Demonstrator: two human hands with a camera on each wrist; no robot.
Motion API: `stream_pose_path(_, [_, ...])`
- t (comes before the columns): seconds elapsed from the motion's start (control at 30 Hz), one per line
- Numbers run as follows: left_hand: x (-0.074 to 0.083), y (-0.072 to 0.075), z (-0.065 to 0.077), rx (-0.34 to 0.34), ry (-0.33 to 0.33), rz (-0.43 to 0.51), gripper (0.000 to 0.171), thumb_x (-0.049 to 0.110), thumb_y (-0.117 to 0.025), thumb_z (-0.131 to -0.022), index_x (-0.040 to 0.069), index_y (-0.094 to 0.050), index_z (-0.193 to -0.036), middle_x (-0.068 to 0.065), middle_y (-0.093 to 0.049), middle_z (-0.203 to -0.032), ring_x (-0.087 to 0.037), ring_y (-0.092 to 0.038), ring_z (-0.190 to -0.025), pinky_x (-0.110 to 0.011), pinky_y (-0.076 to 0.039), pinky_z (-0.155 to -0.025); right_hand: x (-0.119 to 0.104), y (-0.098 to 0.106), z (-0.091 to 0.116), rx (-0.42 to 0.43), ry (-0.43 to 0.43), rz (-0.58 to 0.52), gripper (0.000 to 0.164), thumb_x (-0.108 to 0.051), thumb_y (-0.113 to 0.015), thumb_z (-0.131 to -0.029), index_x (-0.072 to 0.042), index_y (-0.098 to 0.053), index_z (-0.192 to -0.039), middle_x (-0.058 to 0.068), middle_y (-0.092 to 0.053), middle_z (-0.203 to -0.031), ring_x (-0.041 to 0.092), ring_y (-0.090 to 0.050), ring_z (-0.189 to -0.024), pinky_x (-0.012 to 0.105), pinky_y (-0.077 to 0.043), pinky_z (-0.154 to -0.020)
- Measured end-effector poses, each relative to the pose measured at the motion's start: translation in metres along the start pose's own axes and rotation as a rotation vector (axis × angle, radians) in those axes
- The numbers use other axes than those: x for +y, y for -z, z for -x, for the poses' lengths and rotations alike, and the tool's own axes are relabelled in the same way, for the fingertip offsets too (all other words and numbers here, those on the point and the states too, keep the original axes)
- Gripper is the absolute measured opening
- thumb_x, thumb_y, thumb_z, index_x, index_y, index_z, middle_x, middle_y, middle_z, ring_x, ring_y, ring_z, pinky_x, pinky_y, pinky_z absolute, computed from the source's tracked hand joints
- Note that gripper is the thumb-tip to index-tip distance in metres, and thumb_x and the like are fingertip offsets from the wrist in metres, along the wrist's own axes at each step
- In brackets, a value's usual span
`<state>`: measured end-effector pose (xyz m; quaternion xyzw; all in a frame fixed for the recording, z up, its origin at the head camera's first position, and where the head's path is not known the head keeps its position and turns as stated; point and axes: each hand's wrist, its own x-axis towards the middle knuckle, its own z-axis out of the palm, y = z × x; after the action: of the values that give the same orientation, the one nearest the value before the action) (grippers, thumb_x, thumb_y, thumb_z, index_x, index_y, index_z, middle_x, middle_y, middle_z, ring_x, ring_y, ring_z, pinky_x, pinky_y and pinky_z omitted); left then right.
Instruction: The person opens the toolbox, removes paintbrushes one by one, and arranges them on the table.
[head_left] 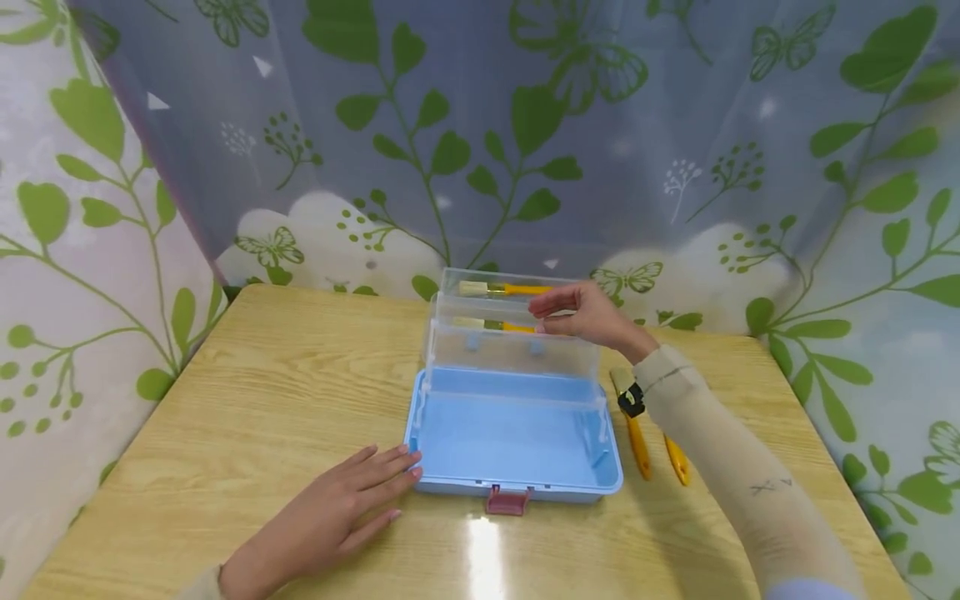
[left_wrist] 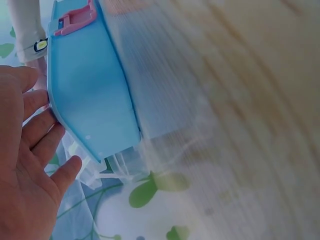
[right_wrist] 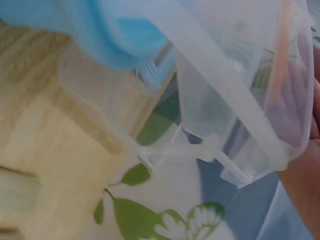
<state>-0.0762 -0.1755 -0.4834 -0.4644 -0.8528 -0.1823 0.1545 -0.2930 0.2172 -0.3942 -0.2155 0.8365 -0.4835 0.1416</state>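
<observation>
A light-blue toolbox (head_left: pixel 510 492) stands unfolded on the table, with clear plastic trays (head_left: pixel 517 354) raised in tiers at its back. Two paintbrushes with pale bristles and yellow handles lie in them: an upper brush (head_left: pixel 487 289) and a lower brush (head_left: pixel 480 323). My right hand (head_left: pixel 588 315) is over the trays' right part, thumb and fingers slightly apart beside the brush handles; whether it touches them is unclear. Through clear plastic an orange handle (right_wrist: pixel 282 50) shows near that hand in the right wrist view. My left hand (head_left: pixel 341 504) rests its straight fingertips against the box's front left corner.
Right of the box lie two more yellow-handled brushes, one (head_left: pixel 639 450) beside it and another (head_left: pixel 677 460) partly under my right forearm. A pink latch (head_left: pixel 507 502) hangs at the box's front. The wooden table (head_left: pixel 300 367) meets a leaf-patterned curtain (head_left: pixel 480 183) behind.
</observation>
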Motion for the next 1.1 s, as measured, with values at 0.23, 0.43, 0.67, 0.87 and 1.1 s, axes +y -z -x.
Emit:
stream_pose_path(0.23, [0.001,0.001,0.000,-0.010,0.002,-0.006,0.046,0.029,-0.059,-0.105,0.011,-0.056,-0.147,-0.006,-0.051,-0.154,-0.022,-0.050,-0.141,-0.024,-0.008,-0.128,-0.003,-0.001,-0.004,-0.019,0.076,0.136,0.027,0.004,-0.074,-0.090,0.003,-0.073,-0.117,0.020,-0.073,-0.117,0.032,-0.069,-0.109,0.037,-0.060,-0.093])
stream_pose_path(0.43, [0.002,0.000,-0.002,-0.017,0.016,0.000,0.046,0.030,-0.058,-0.105,0.012,-0.056,-0.147,-0.004,-0.051,-0.155,-0.021,-0.050,-0.141,-0.024,-0.012,-0.127,-0.004,0.003,-0.001,-0.028,0.090,0.174,0.027,0.007,-0.072,-0.090,0.004,-0.073,-0.117,0.022,-0.072,-0.118,0.035,-0.069,-0.110,0.038,-0.060,-0.093])
stream_pose_path(0.67, [0.002,-0.001,-0.003,-0.014,0.019,-0.010,0.045,0.030,-0.058,-0.105,0.011,-0.056,-0.147,-0.004,-0.051,-0.154,-0.021,-0.050,-0.141,-0.038,-0.035,-0.121,-0.011,0.012,0.005,-0.067,0.057,0.245,0.033,0.009,-0.071,-0.089,0.005,-0.071,-0.122,0.024,-0.069,-0.123,0.037,-0.067,-0.113,0.046,-0.058,-0.096])
stream_pose_path(0.87, [0.001,0.000,-0.002,-0.003,0.008,-0.017,0.045,0.030,-0.057,-0.105,0.010,-0.057,-0.146,-0.003,-0.051,-0.154,-0.022,-0.051,-0.140,-0.029,-0.021,-0.127,-0.012,0.010,0.004,-0.076,0.074,0.293,0.028,0.009,-0.071,-0.090,0.001,-0.076,-0.116,0.019,-0.073,-0.117,0.032,-0.070,-0.106,0.043,-0.061,-0.092])
stream_pose_path(1.1, [0.002,-0.002,-0.002,-0.002,0.012,0.005,0.045,0.029,-0.057,-0.105,0.009,-0.057,-0.146,-0.005,-0.051,-0.154,-0.023,-0.050,-0.141,-0.025,-0.012,-0.128,-0.012,0.009,0.008,-0.075,0.092,0.299,0.027,0.008,-0.071,-0.090,0.002,-0.075,-0.116,0.021,-0.073,-0.117,0.035,-0.071,-0.106,0.044,-0.060,-0.092])
